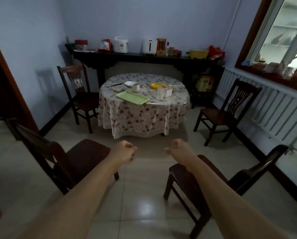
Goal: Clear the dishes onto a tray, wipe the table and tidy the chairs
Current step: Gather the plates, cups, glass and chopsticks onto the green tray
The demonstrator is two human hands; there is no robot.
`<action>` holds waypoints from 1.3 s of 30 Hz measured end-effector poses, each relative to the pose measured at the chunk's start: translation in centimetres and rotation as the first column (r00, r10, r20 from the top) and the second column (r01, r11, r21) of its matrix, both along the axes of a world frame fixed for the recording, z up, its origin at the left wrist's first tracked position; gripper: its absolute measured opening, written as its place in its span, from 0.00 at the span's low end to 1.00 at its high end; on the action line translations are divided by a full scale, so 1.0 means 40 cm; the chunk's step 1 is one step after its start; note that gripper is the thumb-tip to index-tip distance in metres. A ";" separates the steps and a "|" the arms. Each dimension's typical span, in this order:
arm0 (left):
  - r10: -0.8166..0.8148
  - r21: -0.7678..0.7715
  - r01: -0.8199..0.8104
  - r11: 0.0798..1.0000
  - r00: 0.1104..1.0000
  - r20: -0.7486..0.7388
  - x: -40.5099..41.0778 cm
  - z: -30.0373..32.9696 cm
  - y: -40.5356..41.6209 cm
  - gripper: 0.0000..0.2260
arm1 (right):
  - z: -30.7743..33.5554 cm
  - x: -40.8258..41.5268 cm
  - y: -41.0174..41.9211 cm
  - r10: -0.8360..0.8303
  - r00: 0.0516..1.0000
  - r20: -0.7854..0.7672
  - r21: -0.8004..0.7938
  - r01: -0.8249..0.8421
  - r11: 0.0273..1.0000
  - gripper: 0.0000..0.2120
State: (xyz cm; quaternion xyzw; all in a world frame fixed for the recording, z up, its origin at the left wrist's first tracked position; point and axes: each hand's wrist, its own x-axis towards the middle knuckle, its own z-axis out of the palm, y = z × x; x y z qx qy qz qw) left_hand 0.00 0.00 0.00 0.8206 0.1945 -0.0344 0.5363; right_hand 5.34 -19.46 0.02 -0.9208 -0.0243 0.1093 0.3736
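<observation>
Now you are holding both hands curled and empty, left hand (125, 151) and right hand (176, 148). Ahead, a pale green rectangular plastic tray (132, 97) is lying on the round floral-clothed worktop (144, 114).

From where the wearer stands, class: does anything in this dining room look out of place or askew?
All four chairs stand pulled away from the table; the two nearest sit well out on the floor. The green tray lies skewed, its corner over the edge. Nothing looks spilled.
</observation>
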 end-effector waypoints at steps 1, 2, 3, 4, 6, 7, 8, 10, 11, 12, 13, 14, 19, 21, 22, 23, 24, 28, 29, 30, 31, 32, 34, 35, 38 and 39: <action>-0.007 -0.008 0.007 1.000 1.000 0.005 0.009 0.003 0.004 0.12 | -0.001 0.011 0.007 0.002 1.000 -0.004 0.013 -0.002 1.000 0.29; 0.003 -0.002 -0.003 1.000 1.000 0.011 0.026 -0.003 0.012 0.13 | -0.004 0.028 0.011 0.005 1.000 -0.001 0.018 -0.005 1.000 0.30; 0.006 -0.001 -0.006 1.000 1.000 0.005 0.049 -0.009 0.020 0.13 | -0.007 0.049 0.016 0.007 1.000 -0.004 0.026 -0.007 1.000 0.30; 0.007 -0.010 -0.007 1.000 1.000 0.011 0.069 -0.013 0.027 0.13 | -0.007 0.066 0.020 0.014 1.000 -0.001 0.038 -0.014 0.999 0.30; 0.000 -0.008 0.000 1.000 1.000 0.009 0.118 -0.018 0.032 0.14 | -0.015 0.114 0.027 0.014 1.000 -0.005 0.058 -0.014 0.998 0.30; -0.005 -0.002 0.005 1.000 1.000 0.008 0.152 -0.023 0.035 0.14 | -0.021 0.147 0.030 0.007 1.000 -0.006 0.070 -0.006 0.998 0.30; -0.005 0.013 0.005 1.000 1.000 0.010 0.184 -0.022 0.036 0.14 | -0.025 0.181 0.032 0.000 1.000 0.000 0.078 0.000 0.997 0.30; -0.019 0.039 0.019 0.999 1.000 0.002 0.268 -0.027 0.040 0.14 | -0.036 0.269 0.038 -0.007 1.000 -0.008 0.095 0.008 0.995 0.30; -0.021 0.051 0.021 0.998 1.000 0.003 0.316 -0.032 0.041 0.15 | -0.041 0.317 0.039 -0.006 1.000 -0.009 0.104 0.007 0.995 0.31; -0.018 0.062 0.017 0.998 1.000 0.005 0.365 -0.034 0.040 0.15 | -0.045 0.369 0.041 0.000 1.000 -0.008 0.109 0.001 0.994 0.31; -0.011 0.065 0.010 0.998 1.000 0.003 0.412 -0.037 0.041 0.15 | -0.048 0.417 0.043 0.004 1.000 -0.010 0.114 -0.003 0.993 0.31; -0.002 0.065 0.002 0.998 1.000 -0.001 0.464 -0.038 0.042 0.15 | -0.048 0.471 0.045 0.009 1.000 -0.012 0.118 -0.008 0.993 0.31; 0.048 0.094 -0.046 0.995 0.999 -0.023 0.719 -0.035 0.059 0.15 | -0.043 0.737 0.065 0.044 0.999 -0.023 0.089 -0.042 0.995 0.25; 0.058 0.095 -0.054 0.994 0.998 -0.032 0.805 -0.033 0.074 0.14 | -0.037 0.830 0.083 0.060 0.997 -0.038 0.081 -0.057 0.995 0.26; 0.062 0.094 -0.058 0.994 0.997 -0.037 0.845 -0.034 0.084 0.13 | -0.036 0.874 0.094 0.066 0.997 -0.044 0.081 -0.063 0.995 0.26; 0.066 0.098 -0.062 0.993 0.997 -0.038 0.888 -0.041 0.097 0.13 | -0.038 0.921 0.108 0.071 0.996 -0.045 0.077 -0.067 0.995 0.27; 0.070 0.095 -0.065 0.993 0.997 -0.041 0.934 -0.047 0.114 0.13 | -0.037 0.968 0.124 0.072 0.996 -0.051 0.073 -0.069 0.995 0.27; 0.088 0.069 -0.085 0.994 0.995 -0.050 1.112 -0.071 0.191 0.12 | -0.051 1.152 0.200 0.090 0.995 -0.041 0.043 -0.088 0.995 0.32; 0.082 0.075 -0.078 0.994 0.995 -0.050 1.176 -0.081 0.221 0.12 | -0.060 1.211 0.226 0.087 0.996 -0.035 0.043 -0.086 0.995 0.33; 0.076 0.078 -0.072 0.994 0.996 -0.049 1.217 -0.085 0.240 0.12 | -0.062 1.247 0.243 0.084 0.996 -0.033 0.034 -0.083 0.996 0.33; 0.074 0.073 -0.071 0.995 0.996 -0.040 1.270 -0.088 0.264 0.11 | -0.066 1.293 0.265 0.086 0.996 -0.023 0.031 -0.085 0.996 0.32; 0.069 0.073 -0.067 0.995 0.997 -0.034 1.327 -0.092 0.289 0.10 | -0.072 1.343 0.285 0.084 0.996 -0.020 0.026 -0.083 0.996 0.32; 0.061 0.072 -0.058 0.996 0.997 -0.041 1.441 -0.098 0.335 0.08 | -0.076 1.445 0.324 0.072 0.997 -0.025 0.011 -0.072 0.997 0.31; 0.055 0.074 -0.051 0.996 0.997 -0.048 1.492 -0.101 0.355 0.07 | -0.082 1.492 0.340 0.066 0.998 -0.022 0.005 -0.066 0.998 0.30; 0.053 0.069 -0.049 0.996 0.997 -0.053 1.635 -0.108 0.401 0.03 | -0.094 1.622 0.375 0.053 0.999 -0.014 -0.003 -0.053 0.999 0.28; 0.048 0.076 -0.043 0.996 0.997 -0.064 1.679 -0.116 0.413 0.05 | -0.098 1.660 0.383 0.050 0.998 -0.028 -0.014 -0.051 0.999 0.29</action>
